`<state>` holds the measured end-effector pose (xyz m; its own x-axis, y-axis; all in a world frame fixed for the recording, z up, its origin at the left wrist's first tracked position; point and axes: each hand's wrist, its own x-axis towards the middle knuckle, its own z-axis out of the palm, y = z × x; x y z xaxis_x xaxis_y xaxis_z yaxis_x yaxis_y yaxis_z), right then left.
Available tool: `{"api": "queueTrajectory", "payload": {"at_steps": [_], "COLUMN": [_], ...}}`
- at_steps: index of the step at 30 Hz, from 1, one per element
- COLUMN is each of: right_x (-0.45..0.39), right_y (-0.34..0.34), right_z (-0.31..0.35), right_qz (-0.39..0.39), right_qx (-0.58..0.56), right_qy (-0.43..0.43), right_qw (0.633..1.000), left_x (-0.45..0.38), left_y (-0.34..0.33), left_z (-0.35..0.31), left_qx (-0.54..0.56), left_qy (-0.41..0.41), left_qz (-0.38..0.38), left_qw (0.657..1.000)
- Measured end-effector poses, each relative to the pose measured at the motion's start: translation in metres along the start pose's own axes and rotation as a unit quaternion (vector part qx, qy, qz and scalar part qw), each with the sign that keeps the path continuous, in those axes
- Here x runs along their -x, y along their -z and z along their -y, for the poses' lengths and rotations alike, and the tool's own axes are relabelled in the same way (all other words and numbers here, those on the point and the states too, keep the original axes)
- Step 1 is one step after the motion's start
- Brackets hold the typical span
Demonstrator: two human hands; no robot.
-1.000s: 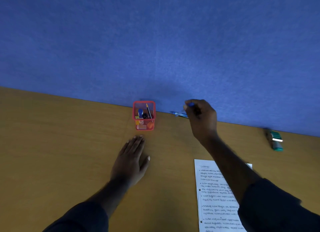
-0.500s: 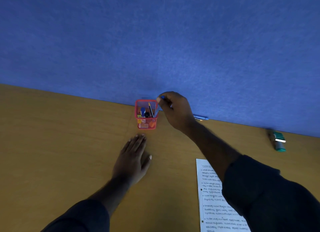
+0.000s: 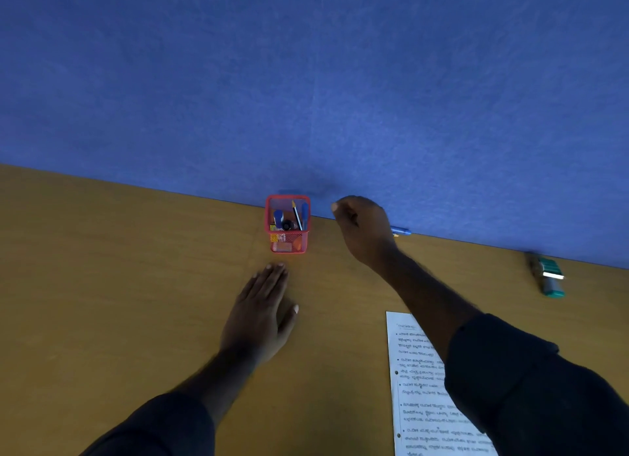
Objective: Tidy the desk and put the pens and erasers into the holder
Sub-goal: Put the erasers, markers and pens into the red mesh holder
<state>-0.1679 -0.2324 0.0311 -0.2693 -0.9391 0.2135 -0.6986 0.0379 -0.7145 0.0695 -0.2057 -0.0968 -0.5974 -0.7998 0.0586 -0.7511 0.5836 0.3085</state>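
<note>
Item, blue pen (image 3: 401,231): we are finding it lying along the foot of the blue partition (image 3: 306,81), just behind our right hand (image 3: 364,232), only its end showing past the knuckles. We are judging it light, stiff and smooth-barrelled, apt to roll; a pinch at mid-barrel between thumb and forefinger is looking best, lifting it clear of the partition before turning it upright.

Item, red mesh holder (image 3: 287,224): it is standing upright to the left of our right hand and just beyond the fingertips of our left hand (image 3: 260,314), apart from both. It is already holding a blue pen, a pencil and some small pieces at the bottom. We are judging it light and easy to tip, so entries want to go in straight down.

Item, right hand: we are keeping it loosely curled, fingers bent inward; nothing is showing in its grasp, though the palm side is hidden.

Item, left hand: we are laying it flat and spread on the desk (image 3: 102,285), holding nothing.

Item, green-and-silver object (image 3: 549,276): lying well to the right of our right hand; blurred, so we cannot tell what it is.

Item, printed sheet (image 3: 418,387): lying partly under our right forearm.
</note>
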Motion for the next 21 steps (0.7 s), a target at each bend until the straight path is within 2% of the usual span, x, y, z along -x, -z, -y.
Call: {"api": "queueTrajectory", "payload": {"at_steps": [5,9,13,18,21], "right_x": [0.014,0.027,0.034,0.03,0.027], "right_y": [0.006,0.013,0.014,0.012,0.011], "right_z": [-0.053,-0.079,-0.088,-0.088,-0.092], "right_qz": [-0.02,0.006,0.063,0.062,0.087], "right_qx": [0.068,0.168,0.238,0.268,0.289], "right_qy": [-0.09,-0.16,-0.165,-0.163,-0.174], "right_qw": [0.993,0.973,0.955,0.948,0.937], "left_x": [0.001,0.001,0.001,0.001,0.001], "left_y": [-0.001,0.0,0.0,0.0,0.001], "left_z": [0.0,0.0,0.001,0.001,0.0], "left_qx": [-0.008,-0.007,-0.007,-0.006,-0.006], "left_qy": [-0.003,-0.005,-0.004,-0.002,-0.002], "left_qz": [0.002,0.001,0.003,0.006,0.003], "left_qw": [1.0,1.0,1.0,1.0,1.0]}}
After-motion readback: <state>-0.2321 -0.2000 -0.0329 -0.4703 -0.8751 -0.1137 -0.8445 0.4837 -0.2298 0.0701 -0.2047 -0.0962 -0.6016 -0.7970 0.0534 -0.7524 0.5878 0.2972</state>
